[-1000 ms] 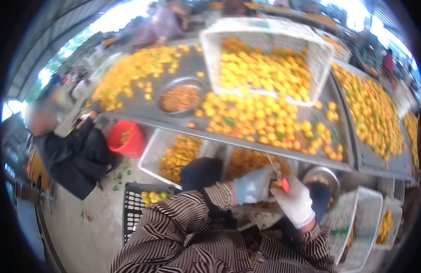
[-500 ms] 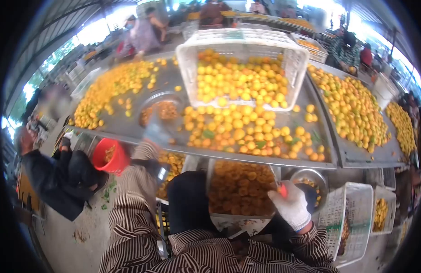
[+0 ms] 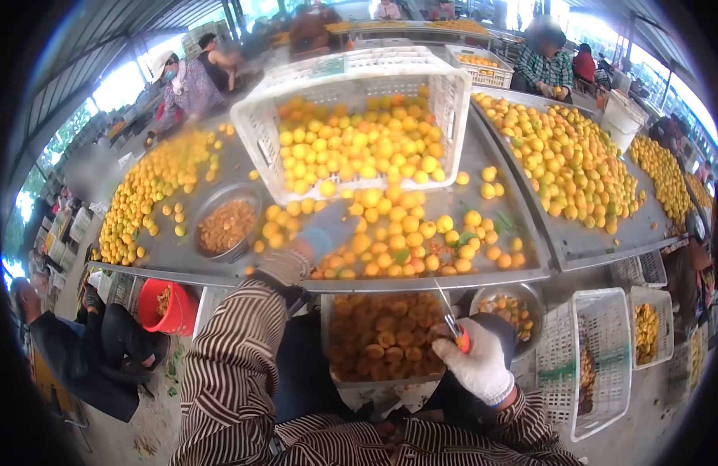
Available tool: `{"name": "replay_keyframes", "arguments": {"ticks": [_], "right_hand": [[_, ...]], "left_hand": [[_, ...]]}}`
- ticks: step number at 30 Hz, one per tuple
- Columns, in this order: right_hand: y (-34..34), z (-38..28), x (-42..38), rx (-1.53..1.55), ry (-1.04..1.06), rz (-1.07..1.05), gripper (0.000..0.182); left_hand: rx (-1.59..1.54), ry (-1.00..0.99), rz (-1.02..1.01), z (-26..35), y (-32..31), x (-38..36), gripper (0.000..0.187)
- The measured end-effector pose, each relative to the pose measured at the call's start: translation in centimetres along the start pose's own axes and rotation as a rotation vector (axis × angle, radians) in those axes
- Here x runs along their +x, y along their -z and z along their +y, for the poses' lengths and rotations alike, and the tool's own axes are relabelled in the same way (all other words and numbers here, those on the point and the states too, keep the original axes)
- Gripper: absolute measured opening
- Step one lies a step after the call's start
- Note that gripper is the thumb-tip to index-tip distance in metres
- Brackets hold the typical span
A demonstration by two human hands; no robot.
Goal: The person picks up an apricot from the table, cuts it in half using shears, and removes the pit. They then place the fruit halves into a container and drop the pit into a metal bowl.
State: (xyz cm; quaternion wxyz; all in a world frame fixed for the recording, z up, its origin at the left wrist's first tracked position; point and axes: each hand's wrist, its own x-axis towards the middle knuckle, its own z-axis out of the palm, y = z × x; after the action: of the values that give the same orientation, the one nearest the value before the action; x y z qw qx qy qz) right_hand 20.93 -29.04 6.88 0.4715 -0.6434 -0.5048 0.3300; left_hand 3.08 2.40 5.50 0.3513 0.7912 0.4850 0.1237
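Observation:
Smeared by motion, my left hand point(image 3: 332, 229) in a blue-grey glove is over the loose apricots point(image 3: 401, 221) on the metal table; its fingers do not show clearly. My right hand point(image 3: 479, 365) wears a white glove and is closed around the red handle of a slim knife point(image 3: 455, 330). The thin blade points up toward the table edge. Below that edge, left of the knife, is a crate of halved apricots point(image 3: 386, 342). A tipped white crate point(image 3: 254, 147) spills whole apricots onto the table.
A metal bowl point(image 3: 254, 237) of brown pits stands on the table point(image 3: 335, 286), left of my left hand. Another bowl point(image 3: 536, 311) is under the table edge at right, near white crates point(image 3: 561, 373). A red bucket point(image 3: 184, 314) and a seated person point(image 3: 83, 342) are at left.
My left hand has moved from beside the bowl of pits to the apricots in front of the tipped crate. The view has turned right. The knife blade now shows clearly in my right hand.

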Motion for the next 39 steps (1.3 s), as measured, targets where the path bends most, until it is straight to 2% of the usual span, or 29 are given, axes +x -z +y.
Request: {"name": "replay_keyframes", "arguments": {"ticks": [2,5,9,11,12,14,15,17,19,20,22,24,29,31,32,33,36,39], "right_hand": [[0.8,-0.3,-0.4,0.002,-0.032,-0.002,0.026],[1.4,0.7,-0.4,0.081,-0.072,0.002,0.028],[2.3,1.6,0.2,0.068,-0.158,-0.021,0.029],[2.9,1.9,0.8,0.066,-0.051,-0.021,0.030],[3.3,2.0,1.1,0.068,-0.078,-0.028,0.030],[3.9,2.3,1.5,0.111,-0.146,0.020,0.030],[3.7,3.2,1.4,0.315,-0.134,0.129,0.028],[5.0,3.3,1.6,0.309,-0.175,0.206,0.028],[5.4,4.6,1.1,0.418,-0.265,0.327,0.028],[5.1,4.3,1.5,0.516,-0.233,0.404,0.028],[5.5,4.7,1.5,0.453,-0.296,0.407,0.026],[5.5,4.7,1.6,0.424,-0.340,0.403,0.025],[5.1,4.0,1.1,0.408,-0.336,0.423,0.025],[4.7,3.6,0.6,0.373,-0.317,0.443,0.025],[4.6,3.4,0.4,0.371,-0.291,0.435,0.026],[4.6,3.3,0.1,0.369,-0.262,0.426,0.026],[4.2,1.8,-0.6,0.318,-0.271,0.371,0.026],[3.1,0.5,-1.3,0.273,-0.272,0.325,0.027]], "left_hand": [[0.345,-0.154,0.099,1.1,-1.4,2.5,0.053],[0.532,-0.274,0.052,2.6,-2.7,6.5,0.051],[0.685,-0.337,0.020,3.8,-5.4,11.5,0.049],[0.731,-0.298,-0.033,4.4,-6.2,13.9,0.048],[0.798,-0.335,-0.058,4.6,-6.6,14.9,0.048],[0.869,-0.379,-0.099,3.9,-7.7,17.0,0.048],[0.873,-0.386,-0.111,3.1,-8.2,18.1,0.049],[0.810,-0.420,-0.165,1.7,-8.7,20.2,0.051],[1.017,-0.309,-0.202,4.0,-8.3,19.1,0.053],[1.054,-0.330,-0.191,4.0,-8.4,19.9,0.052],[1.083,-0.339,-0.213,3.3,-9.3,20.0,0.050],[1.114,-0.283,-0.132,3.8,-9.4,20.1,0.045],[1.058,-0.286,-0.015,4.3,-8.5,18.2,0.042],[0.852,-0.210,0.049,4.3,-7.2,16.4,0.041],[0.804,-0.271,0.148,3.4,-6.5,16.1,0.041],[0.810,-0.265,0.162,3.4,-5.3,15.0,0.041],[-0.203,-0.102,0.043,4.4,-2.0,9.7,0.037],[-0.910,-0.039,-0.188,4.4,0.4,2.4,0.033]]}}
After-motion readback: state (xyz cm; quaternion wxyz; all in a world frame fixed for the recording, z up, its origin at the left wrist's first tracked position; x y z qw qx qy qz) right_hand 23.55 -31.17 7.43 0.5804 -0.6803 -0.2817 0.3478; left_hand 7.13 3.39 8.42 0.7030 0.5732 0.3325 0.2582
